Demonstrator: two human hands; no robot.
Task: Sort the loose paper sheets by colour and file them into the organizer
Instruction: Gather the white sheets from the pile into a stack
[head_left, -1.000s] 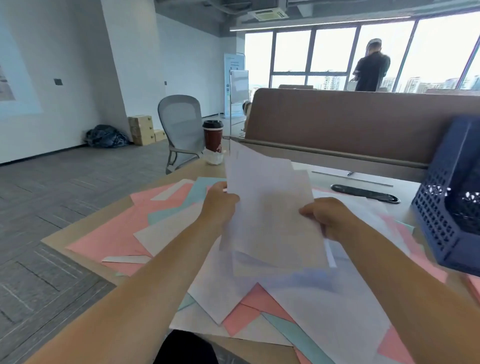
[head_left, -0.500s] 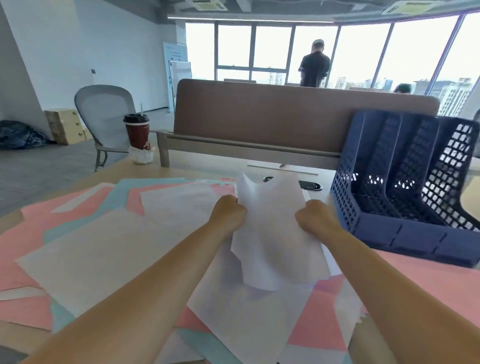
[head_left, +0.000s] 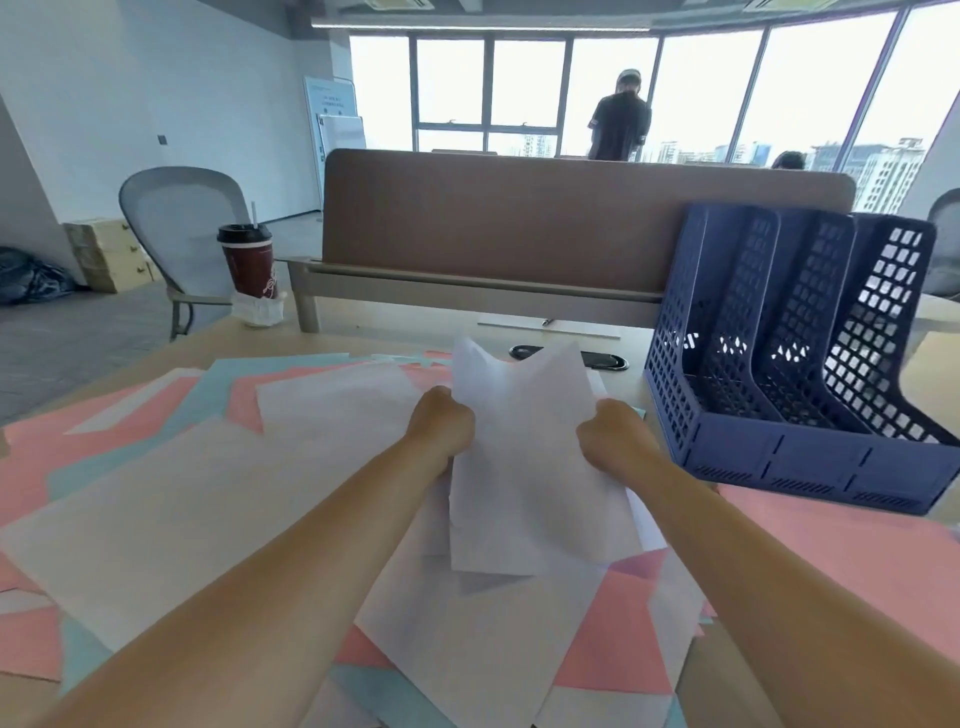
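A small stack of white sheets (head_left: 524, 467) is held upright above the desk, its top corners splayed. My left hand (head_left: 441, 428) grips its left edge and my right hand (head_left: 613, 436) grips its right edge. Beneath lies a loose spread of white sheets (head_left: 208, 509), pink sheets (head_left: 857, 561) and pale blue sheets (head_left: 228, 371). The dark blue organizer (head_left: 769, 457) stands at the right with three upright mesh slots, just right of my right hand. No paper shows in its slots.
A dark red paper cup (head_left: 249, 260) with a lid stands at the desk's far left. A brown partition (head_left: 519, 218) runs along the back. A black cable grommet (head_left: 602, 358) lies behind the stack. A grey chair (head_left: 182, 218) stands left, a person (head_left: 621, 119) by the windows.
The view has swung right, bringing the whole organizer into sight. Both hands kept their grip and brought the white stack lower and closer together.
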